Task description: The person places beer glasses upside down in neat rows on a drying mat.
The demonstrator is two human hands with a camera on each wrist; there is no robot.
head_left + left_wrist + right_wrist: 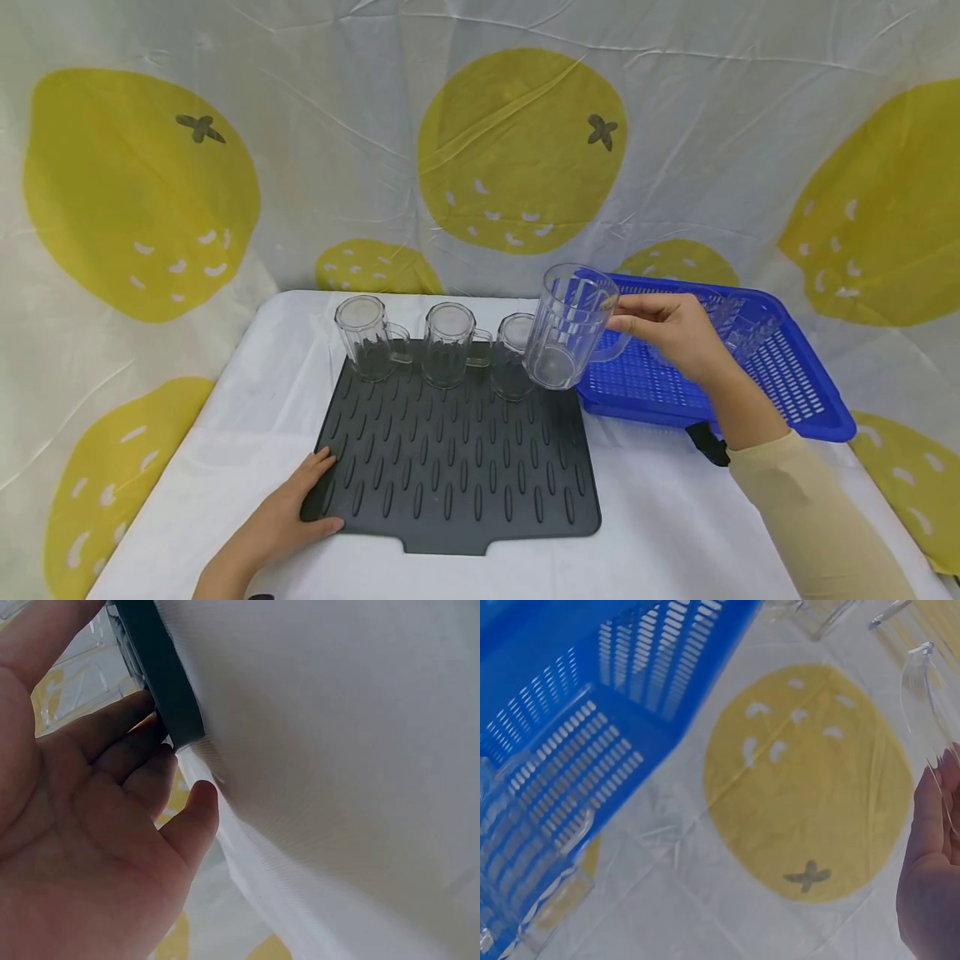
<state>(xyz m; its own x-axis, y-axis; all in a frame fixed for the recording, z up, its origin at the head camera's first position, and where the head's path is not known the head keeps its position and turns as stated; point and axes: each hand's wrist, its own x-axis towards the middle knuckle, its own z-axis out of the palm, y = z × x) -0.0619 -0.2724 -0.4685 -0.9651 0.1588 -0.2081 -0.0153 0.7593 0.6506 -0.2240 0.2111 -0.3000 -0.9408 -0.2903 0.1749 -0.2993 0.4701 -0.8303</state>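
Presently, the fingers (647,303) of the right hand (675,333) pinch a clear mug (561,333) near its upper right side, at the far right of the dark mat (457,532). The left hand (273,517), fingers extended, touches the mat's near-left corner. Three other mugs (448,350) line its far end; right, on the counter (660,508), sits a blue basket (637,410).

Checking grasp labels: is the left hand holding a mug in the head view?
No; the left hand touches the black mat, while the right hand holds a clear mug.
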